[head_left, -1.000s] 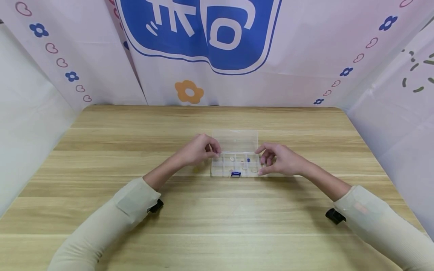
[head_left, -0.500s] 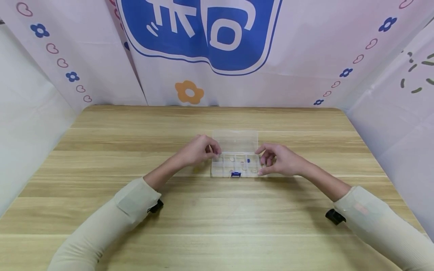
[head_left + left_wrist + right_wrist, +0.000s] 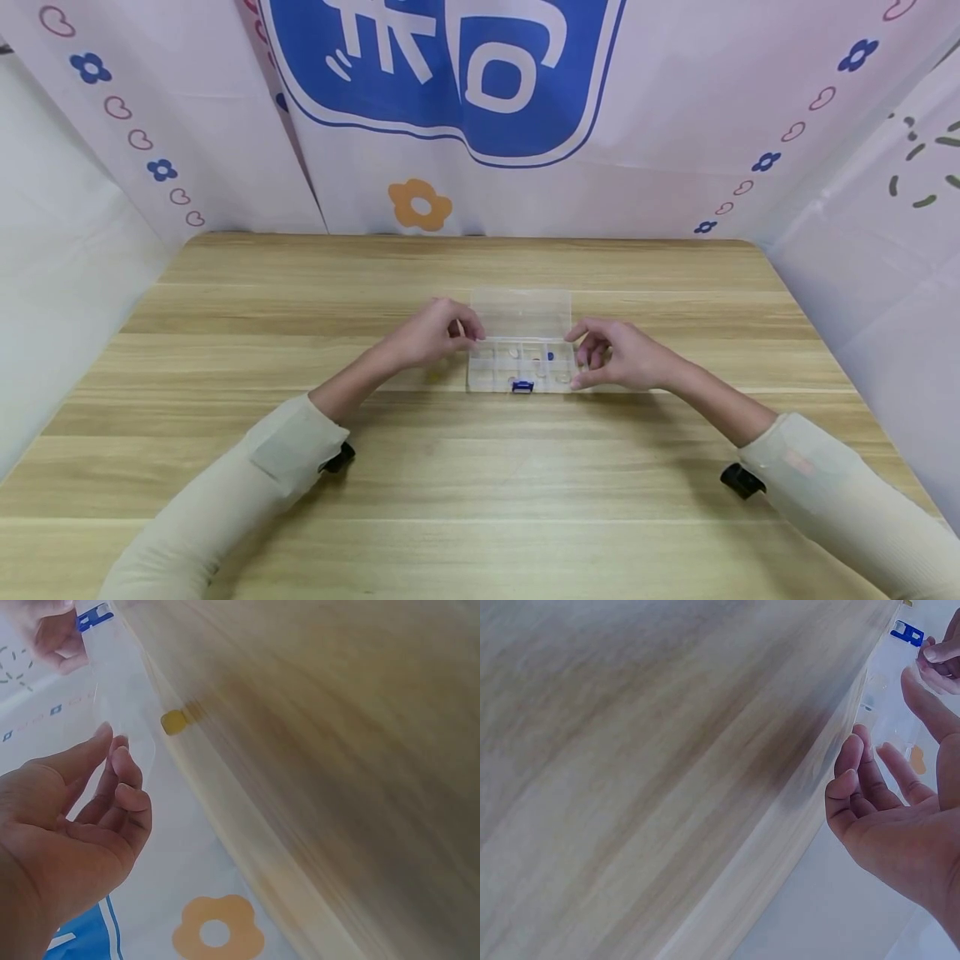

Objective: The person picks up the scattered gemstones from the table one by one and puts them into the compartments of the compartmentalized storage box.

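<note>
A clear plastic compartment box (image 3: 481, 385) sits mid-table with its lid (image 3: 521, 313) raised at the back and a blue latch (image 3: 522, 387) in front. Its sections hold several tiny pieces, among them a blue one (image 3: 551, 356). My left hand (image 3: 431, 335) is at the box's left edge, thumb and index fingertips close together, nothing visible between them. At the opposite end my right hand (image 3: 628, 354) grips the box, thumb at the front corner and index finger at the back. A small yellow piece (image 3: 174, 722) lies on the table left of the box.
The wood-grain table (image 3: 480, 492) runs back to a printed white curtain (image 3: 645, 196) with a blue sign and an orange flower (image 3: 420, 205). White cloth hangs at both sides. Black wrist devices show under the left cuff (image 3: 296, 437) and right cuff (image 3: 795, 454).
My left hand has drawn back slightly to the left, off the box's back left compartment. My right hand and the box have stayed in place.
</note>
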A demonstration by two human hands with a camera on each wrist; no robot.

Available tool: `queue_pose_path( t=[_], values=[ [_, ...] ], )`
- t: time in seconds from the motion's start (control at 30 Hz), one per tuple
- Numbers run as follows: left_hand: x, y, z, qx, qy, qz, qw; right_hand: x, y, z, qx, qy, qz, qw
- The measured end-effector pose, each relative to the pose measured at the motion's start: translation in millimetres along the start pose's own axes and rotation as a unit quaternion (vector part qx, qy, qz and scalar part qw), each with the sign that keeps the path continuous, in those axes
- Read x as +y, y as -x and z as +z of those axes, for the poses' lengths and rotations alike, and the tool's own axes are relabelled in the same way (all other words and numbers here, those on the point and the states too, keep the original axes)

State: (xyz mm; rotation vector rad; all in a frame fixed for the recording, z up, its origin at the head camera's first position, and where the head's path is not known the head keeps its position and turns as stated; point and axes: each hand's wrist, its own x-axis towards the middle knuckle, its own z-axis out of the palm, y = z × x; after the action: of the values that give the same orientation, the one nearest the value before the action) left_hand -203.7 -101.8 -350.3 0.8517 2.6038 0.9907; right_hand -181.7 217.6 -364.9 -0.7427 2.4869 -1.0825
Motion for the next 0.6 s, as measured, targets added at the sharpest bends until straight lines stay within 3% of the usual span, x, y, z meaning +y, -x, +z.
queue_pose_path(
  t=[0.37,0.6],
  values=[
    [-2.5,14.6,-8.0,-0.004,-0.001,0.003,1.0,-0.9,0.4,0.0,0.001,0.001,-0.005,1.0],
    [-9.4,23.8,-8.9,0.0,-0.008,0.022,0.9997,-0.7,0.4,0.2,0.001,0.0,-0.005,1.0]
  ],
)
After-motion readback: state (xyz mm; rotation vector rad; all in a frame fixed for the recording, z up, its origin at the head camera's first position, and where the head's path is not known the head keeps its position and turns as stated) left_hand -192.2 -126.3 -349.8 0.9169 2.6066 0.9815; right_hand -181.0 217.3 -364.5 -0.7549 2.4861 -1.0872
